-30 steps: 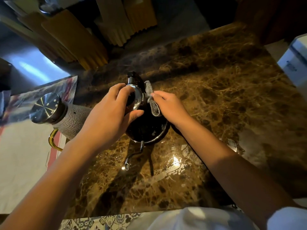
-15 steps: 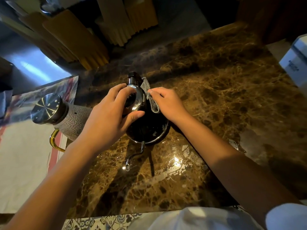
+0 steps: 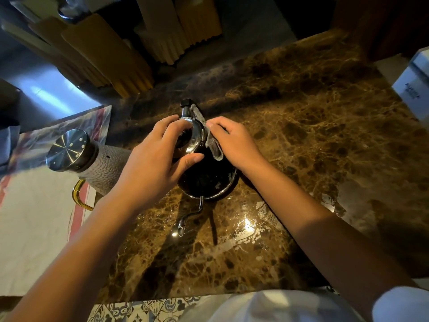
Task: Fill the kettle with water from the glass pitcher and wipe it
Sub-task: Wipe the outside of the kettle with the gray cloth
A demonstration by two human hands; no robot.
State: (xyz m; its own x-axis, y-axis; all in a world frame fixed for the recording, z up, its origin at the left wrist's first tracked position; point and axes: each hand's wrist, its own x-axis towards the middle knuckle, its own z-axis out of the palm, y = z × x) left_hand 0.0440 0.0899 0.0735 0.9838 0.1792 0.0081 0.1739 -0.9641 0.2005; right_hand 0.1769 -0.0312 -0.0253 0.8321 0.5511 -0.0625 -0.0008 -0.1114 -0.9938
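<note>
Left hand [image 3: 157,166] stayed clamped on kettle [image 3: 206,180] lid, steadying it on counter [image 3: 313,135]. Right hand [image 3: 234,141], pinching cloth [image 3: 212,145], had slid up beside grip. Wiping underway; pitcher [image 3: 92,159] left of grip.

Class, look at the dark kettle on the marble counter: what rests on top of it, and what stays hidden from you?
On the kettle, the left hand grips the shiny lid; the right hand presses a grey cloth beside it. The lid and hands hide the inside, so no water is visible.

Left hand [image 3: 153,168] grips the kettle [image 3: 206,177] lid on the marble counter [image 3: 313,135] while right hand [image 3: 234,142] presses a cloth [image 3: 214,147] against it
</note>
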